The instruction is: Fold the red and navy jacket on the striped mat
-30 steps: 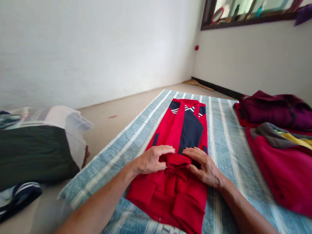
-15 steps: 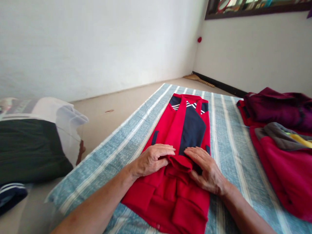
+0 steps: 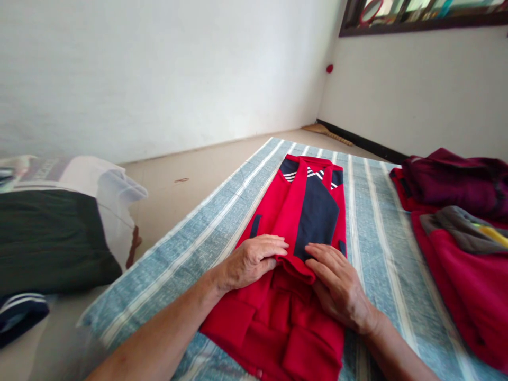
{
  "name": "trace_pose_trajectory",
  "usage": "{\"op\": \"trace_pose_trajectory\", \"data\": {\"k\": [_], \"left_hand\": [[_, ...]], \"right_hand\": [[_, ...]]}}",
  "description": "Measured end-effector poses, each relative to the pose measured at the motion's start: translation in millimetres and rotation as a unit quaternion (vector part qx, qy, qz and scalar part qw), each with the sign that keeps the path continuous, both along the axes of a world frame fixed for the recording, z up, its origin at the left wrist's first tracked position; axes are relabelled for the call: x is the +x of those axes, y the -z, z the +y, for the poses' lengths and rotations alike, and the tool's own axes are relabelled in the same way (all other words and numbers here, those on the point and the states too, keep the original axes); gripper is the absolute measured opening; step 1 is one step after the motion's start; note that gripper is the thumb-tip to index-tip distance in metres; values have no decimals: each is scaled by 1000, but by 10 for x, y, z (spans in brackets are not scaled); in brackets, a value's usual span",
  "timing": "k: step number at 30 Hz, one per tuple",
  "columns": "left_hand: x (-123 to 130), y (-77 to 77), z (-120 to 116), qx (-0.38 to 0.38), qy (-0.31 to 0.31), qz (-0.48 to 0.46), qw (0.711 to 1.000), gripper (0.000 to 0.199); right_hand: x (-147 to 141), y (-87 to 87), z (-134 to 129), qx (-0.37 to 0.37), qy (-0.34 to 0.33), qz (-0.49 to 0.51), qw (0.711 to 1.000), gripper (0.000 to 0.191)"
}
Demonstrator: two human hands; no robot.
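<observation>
A red and navy jacket [image 3: 273, 211] with white stripes near its collar lies front up, its sides folded in to a long narrow shape. One sleeve's red cuff [image 3: 297, 268] stands a little raised across its middle. My left hand [image 3: 252, 262] is closed on the left end of this cuff, fingers together on top. From the other side my right hand [image 3: 341, 286] grips the cuff's right end, with its fingers over the navy panel and its thumb hidden. Below the hands, the jacket's lower part lies in folds towards me.
A blue and white striped cloth [image 3: 170, 270] lies under the jacket. Folded maroon clothes [image 3: 456, 182] and a red garment with grey [image 3: 468, 280] are stacked at right. Dark green and white clothes [image 3: 51, 238] lie at left. A broom [image 3: 329, 133] rests by the wall.
My right hand has shifted slightly, and its thumb has gone out of sight by the cuff. My left hand keeps its place on the cuff. The whole view has moved slightly.
</observation>
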State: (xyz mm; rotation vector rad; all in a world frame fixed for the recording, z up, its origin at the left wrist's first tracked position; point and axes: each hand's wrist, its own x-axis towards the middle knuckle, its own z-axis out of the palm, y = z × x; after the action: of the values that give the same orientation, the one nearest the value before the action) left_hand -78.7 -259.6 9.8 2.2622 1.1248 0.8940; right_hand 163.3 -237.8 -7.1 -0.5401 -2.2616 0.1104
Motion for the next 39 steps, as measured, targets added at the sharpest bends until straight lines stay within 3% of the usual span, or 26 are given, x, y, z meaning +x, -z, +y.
{"op": "trace_pose_trajectory", "data": {"k": [11,20,28,36,39], "left_hand": [[-35,-7,-3,23,23,10,999,22],[-23,-15,-15,21,16,20,999,22],[-30,10,-19,43,18,24,999,23],[-54,23,-21,23,19,21,999,27],[-59,-25,-36,-4,19,24,1000,38]], "right_hand": [[-5,-16,1,-19,-23,-31,999,23],[-28,29,-14,6,-5,-33,999,41],[-79,-4,-54,40,-15,-22,999,26],[-88,-38,-56,45,-33,-35,998,27],[-84,-32,-58,44,-36,-40,998,26]]}}
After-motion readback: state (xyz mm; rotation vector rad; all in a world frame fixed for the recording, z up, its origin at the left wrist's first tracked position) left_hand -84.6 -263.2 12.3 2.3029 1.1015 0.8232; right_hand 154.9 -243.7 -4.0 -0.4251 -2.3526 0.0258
